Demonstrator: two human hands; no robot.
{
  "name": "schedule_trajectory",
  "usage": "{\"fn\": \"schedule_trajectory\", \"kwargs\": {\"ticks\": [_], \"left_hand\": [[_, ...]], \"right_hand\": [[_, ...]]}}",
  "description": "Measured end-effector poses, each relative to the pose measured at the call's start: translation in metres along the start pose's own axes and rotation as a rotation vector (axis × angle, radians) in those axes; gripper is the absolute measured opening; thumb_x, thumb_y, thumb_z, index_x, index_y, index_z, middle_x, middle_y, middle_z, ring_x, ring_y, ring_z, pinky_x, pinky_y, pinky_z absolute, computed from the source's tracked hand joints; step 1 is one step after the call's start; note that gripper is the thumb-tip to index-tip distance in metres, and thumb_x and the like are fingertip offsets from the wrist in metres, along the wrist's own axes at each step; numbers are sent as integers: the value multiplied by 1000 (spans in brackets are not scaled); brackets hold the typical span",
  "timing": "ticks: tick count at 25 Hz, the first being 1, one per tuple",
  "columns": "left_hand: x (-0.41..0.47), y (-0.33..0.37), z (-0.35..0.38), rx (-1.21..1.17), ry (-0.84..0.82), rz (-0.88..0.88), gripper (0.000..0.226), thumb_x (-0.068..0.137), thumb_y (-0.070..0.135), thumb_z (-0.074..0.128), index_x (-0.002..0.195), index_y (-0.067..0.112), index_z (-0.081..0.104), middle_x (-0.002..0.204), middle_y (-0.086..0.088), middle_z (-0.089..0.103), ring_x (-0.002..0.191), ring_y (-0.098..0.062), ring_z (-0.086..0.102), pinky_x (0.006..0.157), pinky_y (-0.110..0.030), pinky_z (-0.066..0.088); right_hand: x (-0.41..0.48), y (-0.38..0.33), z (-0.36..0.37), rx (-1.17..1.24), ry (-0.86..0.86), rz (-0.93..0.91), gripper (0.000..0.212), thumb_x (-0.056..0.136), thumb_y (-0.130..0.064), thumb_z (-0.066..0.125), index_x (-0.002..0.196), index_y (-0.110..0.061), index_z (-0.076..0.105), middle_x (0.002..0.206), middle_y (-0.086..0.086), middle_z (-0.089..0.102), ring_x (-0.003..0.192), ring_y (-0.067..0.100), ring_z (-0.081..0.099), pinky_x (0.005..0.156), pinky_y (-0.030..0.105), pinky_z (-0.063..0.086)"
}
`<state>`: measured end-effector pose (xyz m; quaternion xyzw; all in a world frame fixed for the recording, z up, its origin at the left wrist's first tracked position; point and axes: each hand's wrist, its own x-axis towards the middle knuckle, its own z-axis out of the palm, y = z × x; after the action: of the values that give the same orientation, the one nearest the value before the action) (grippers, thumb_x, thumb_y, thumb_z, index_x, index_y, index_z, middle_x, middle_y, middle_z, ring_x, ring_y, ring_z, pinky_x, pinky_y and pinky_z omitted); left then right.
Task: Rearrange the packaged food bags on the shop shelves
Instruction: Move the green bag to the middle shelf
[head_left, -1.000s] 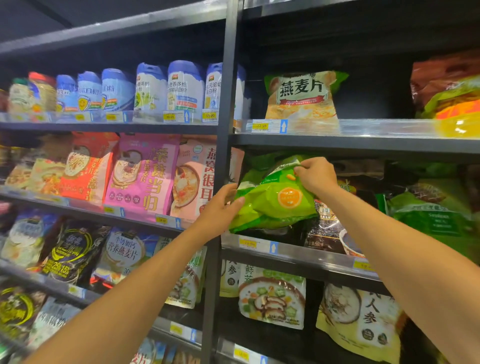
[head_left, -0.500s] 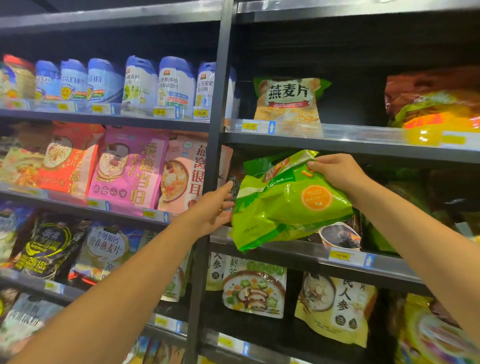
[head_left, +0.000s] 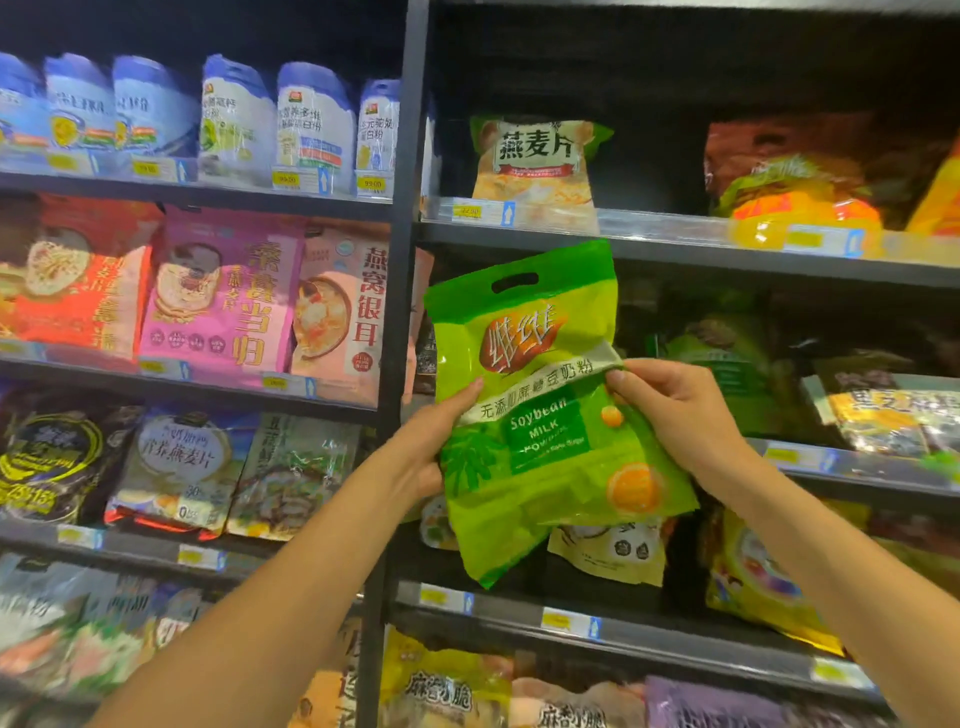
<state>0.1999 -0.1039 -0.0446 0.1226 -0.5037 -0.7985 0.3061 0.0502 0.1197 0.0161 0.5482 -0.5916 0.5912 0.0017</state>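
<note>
- Holding the green soybean milk powder bag (head_left: 524, 332) upright and slightly tilted in the air, in front of the right-hand bay, just below the upper shelf edge (head_left: 675, 254) and resting on no shelf.
- Gripping its left edge with the left hand (head_left: 415, 457), with the thumb across the front and the fingers wrapped behind, out of sight.
- Pinching its right edge at mid-height with the right hand (head_left: 685, 415), thumb on the front and fingers curled behind, creasing the film there.
- Judging it soft and floppy from the wrinkled film and bulging lower half: probably sagging and shifting inside rather than keeping shape.
- Judging it fairly light, probably manageable one-handed, but slippery because of the glossy film.
- Favouring a hold on both side edges for steering.
- Hooking fingers through the handle cut-out (head_left: 514, 282) in the flat top seal for carrying.
- Supporting the full bottom when standing it on a shelf, and avoiding a hard squeeze across the middle.
</note>
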Motion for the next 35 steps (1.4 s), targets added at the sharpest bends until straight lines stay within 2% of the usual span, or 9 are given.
{"fn": "schedule_trajectory", "kwargs": {"ticks": [4, 8, 13, 16, 19, 23, 26, 29, 35], "left_hand": [[-26, -36, -10, 23, 134, 149, 73, 71, 36, 91, 134, 11, 64, 113, -17, 79, 97, -35, 79, 87, -58, 62], [-51, -78, -17, 107, 202, 141, 123, 39, 63, 100, 145, 20, 56, 124, -9, 77, 110, -34, 75, 93, -60, 60], [-82, -112, -6, 102, 184, 62, 69, 78, 44, 88, 137, 23, 60, 120, -8, 78, 109, -31, 76, 94, -58, 60], [-92, -127, 6, 101, 165, 36, 71, 76, 47, 88, 137, 24, 60, 120, -6, 79, 111, -31, 75, 95, -59, 59], [-93, -136, 20, 131, 130, 42, 97, 55, 62, 95, 138, 27, 60, 122, -3, 78, 116, -31, 73, 98, -59, 57], [-84, -155, 51, 167, 106, 42, 82, 70, 57, 91, 138, 23, 60, 123, -3, 77, 115, -29, 73, 98, -56, 58], [-74, -172, 79, 184, 68, 49, 105, 59, 67, 93, 146, 22, 54, 131, -4, 73, 116, -27, 72, 99, -55, 58], [-70, -180, 120, 209, 43, 52, 37, 91, 40, 78, 123, 24, 66, 107, 0, 80, 95, -21, 77, 86, -44, 63], [-37, -198, 193, 259, 23, 50, 30, 97, 32, 72, 123, 16, 69, 109, -8, 82, 104, -30, 78, 95, -54, 60]], "right_hand": [[-60, 45, 4, -33, 96, 117, 18, 98, -19, 70, 114, -17, 77, 102, 2, 80, 88, 16, 76, 80, 32, 61], [-126, 79, 14, -49, -79, 359, 77, 71, -60, 87, 135, -32, 55, 110, -10, 68, 99, 8, 69, 84, 28, 58], [-181, 92, 17, 60, -78, 527, 46, 82, -12, 87, 109, -24, 52, 87, -7, 58, 74, 1, 66, 70, 19, 57], [-205, 97, 11, 174, -23, 584, 40, 86, -2, 79, 93, -22, 45, 80, -7, 58, 72, 4, 70, 71, 22, 59], [-218, 98, 0, 184, 45, 619, 39, 88, 0, 77, 92, -19, 43, 76, -7, 59, 71, 6, 72, 65, 23, 61], [-231, 101, -32, 239, 98, 653, 39, 89, 0, 77, 95, -19, 43, 78, -6, 62, 75, 13, 74, 64, 32, 66], [-238, 108, -62, 256, 118, 659, 37, 89, 2, 76, 95, -17, 44, 79, -4, 61, 71, 12, 73, 61, 30, 65], [-239, 120, -96, 250, 140, 651, 37, 88, 0, 78, 98, -16, 46, 78, -6, 63, 69, 10, 74, 57, 31, 64], [-225, 151, -171, 269, 172, 624, 29, 85, -7, 82, 93, -15, 55, 70, -10, 70, 70, 14, 75, 66, 40, 66]]}}
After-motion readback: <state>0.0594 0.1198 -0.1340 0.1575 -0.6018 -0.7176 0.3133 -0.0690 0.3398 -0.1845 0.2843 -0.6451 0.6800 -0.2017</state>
